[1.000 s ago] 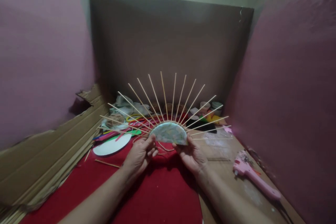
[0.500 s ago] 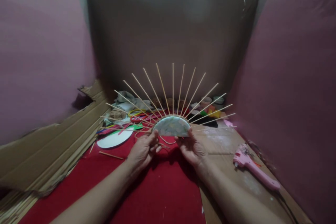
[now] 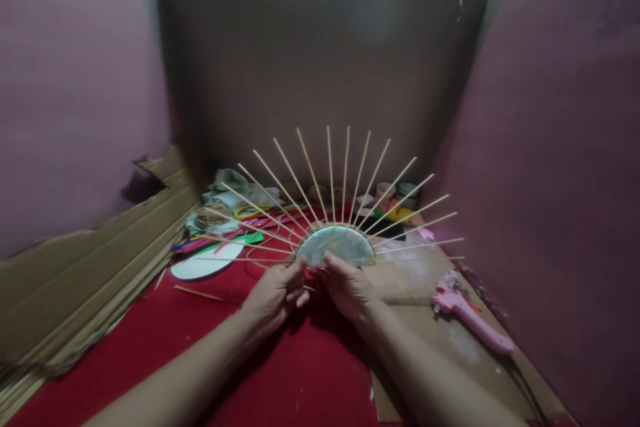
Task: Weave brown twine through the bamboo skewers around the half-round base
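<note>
Head view: two hands, left hand [image 3: 274, 293] and right hand [image 3: 349, 287], pinch one half-disc [image 3: 336, 245] fanning roughly twenty sticks [image 3: 345, 170]; one pink glue gun [image 3: 467, 312] lies nearby.

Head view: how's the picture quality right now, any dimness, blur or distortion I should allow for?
Head view: dim and warm-toned, no glare; soft shadow on the red cloth under the left hand and right hand; wide-angle lens bends the side walls; the half-disc with skewers is fairly sharp, the clutter behind soft and murky; the pink glue gun is clear.

Forearms cut off at the bottom edge, far clutter [image 3: 235, 210] blurred, glue gun cord [image 3: 525, 383] lost in shadow
</note>
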`<state>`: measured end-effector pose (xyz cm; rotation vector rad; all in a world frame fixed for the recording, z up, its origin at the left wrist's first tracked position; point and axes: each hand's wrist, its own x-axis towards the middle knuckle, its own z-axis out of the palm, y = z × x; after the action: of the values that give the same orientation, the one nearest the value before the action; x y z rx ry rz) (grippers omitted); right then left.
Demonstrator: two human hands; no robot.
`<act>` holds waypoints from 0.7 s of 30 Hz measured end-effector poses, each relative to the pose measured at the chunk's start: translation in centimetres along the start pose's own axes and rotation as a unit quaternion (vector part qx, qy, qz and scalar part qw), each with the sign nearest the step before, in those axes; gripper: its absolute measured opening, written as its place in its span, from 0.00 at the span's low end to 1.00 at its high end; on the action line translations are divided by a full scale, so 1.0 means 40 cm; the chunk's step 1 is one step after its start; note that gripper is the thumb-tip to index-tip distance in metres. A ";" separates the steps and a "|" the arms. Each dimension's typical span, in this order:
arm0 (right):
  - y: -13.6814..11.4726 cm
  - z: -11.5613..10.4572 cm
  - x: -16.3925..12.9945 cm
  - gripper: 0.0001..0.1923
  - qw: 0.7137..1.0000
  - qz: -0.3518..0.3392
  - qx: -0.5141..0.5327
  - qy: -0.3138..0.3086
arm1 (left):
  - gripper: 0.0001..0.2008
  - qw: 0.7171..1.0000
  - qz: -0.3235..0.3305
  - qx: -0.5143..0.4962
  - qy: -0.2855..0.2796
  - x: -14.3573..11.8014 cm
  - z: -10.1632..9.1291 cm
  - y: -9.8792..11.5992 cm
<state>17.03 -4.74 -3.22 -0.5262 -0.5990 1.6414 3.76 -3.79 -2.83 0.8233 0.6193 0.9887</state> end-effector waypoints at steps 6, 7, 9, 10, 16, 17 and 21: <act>0.004 0.016 -0.002 0.10 1.000 0.000 -0.011 0.004 | 0.19 0.998 -0.020 0.048 -0.025 -0.009 0.016 -0.011; 0.001 0.016 -0.001 0.10 1.000 -0.011 -0.007 0.013 | 0.19 0.998 -0.020 0.053 -0.028 -0.013 0.019 -0.010; -0.006 0.015 0.002 0.09 0.999 -0.033 0.005 0.028 | 0.17 0.995 -0.027 0.085 -0.042 -0.021 0.021 -0.003; -0.010 0.013 0.004 0.09 0.999 -0.041 0.010 0.032 | 0.16 0.992 -0.030 0.118 -0.045 -0.023 0.020 0.002; -0.024 0.001 0.013 0.07 0.998 -0.043 -0.001 0.035 | 0.12 0.918 0.101 0.383 0.021 -0.019 -0.007 0.053; -0.025 0.000 0.013 0.07 0.999 -0.041 -0.001 0.034 | 0.11 0.902 0.127 0.412 0.028 -0.016 -0.012 0.063; -0.026 -0.004 0.011 0.08 0.999 -0.039 -0.001 0.033 | 0.09 0.841 0.192 0.501 0.067 -0.007 -0.033 0.107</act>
<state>17.84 -4.15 -2.69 -0.5496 -0.5649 1.5450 0.61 -2.34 0.01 1.8743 1.1547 1.0651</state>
